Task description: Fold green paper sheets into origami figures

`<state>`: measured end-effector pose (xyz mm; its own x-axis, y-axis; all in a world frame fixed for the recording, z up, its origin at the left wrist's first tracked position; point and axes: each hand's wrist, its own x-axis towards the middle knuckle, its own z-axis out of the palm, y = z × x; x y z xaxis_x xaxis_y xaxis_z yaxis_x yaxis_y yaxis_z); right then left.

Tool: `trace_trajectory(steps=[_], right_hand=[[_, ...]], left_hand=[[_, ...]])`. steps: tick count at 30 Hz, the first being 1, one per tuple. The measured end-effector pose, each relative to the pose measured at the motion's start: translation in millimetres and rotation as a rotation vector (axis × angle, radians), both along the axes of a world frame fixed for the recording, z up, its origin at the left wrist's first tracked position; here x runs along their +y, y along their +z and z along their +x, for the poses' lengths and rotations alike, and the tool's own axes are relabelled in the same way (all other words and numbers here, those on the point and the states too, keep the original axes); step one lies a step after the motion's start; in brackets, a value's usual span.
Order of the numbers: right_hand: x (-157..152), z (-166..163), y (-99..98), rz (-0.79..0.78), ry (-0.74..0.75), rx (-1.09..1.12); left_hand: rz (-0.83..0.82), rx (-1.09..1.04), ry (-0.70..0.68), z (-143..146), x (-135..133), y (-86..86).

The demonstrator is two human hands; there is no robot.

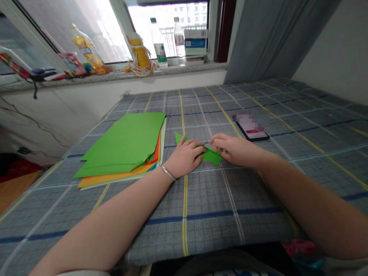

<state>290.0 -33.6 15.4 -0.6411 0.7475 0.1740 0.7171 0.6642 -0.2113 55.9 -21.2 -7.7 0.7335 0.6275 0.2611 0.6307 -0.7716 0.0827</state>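
Observation:
A piece of green paper, folded into a narrow pointed shape, lies on the checked cloth. Across its middle and left part rests my left hand, fingers stretched out flat over the paper; a silver bangle circles that wrist. One pointed tip of the paper shows beyond the left thumb. My right hand is closed at the right end, its thumb and curled fingers pinching the paper's edge. Parts of the folds are hidden under both hands.
A stack of coloured paper sheets, green on top, lies to the left. A phone lies beyond my right hand. Bottles and a box stand on the windowsill. A grey curtain hangs at the back right.

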Motion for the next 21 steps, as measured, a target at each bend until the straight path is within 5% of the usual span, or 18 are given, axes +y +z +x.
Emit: trace_trajectory(steps=[9, 21], right_hand=[[-15.7, -0.5, 16.8, 0.034, 0.229, -0.022], [-8.6, -10.4, -3.3, 0.282, 0.096, -0.171]], left_hand=[[0.004, -0.015, -0.022, 0.3, 1.9, -0.4], [0.019, -0.022, -0.056, -0.6, 6.8, -4.5]])
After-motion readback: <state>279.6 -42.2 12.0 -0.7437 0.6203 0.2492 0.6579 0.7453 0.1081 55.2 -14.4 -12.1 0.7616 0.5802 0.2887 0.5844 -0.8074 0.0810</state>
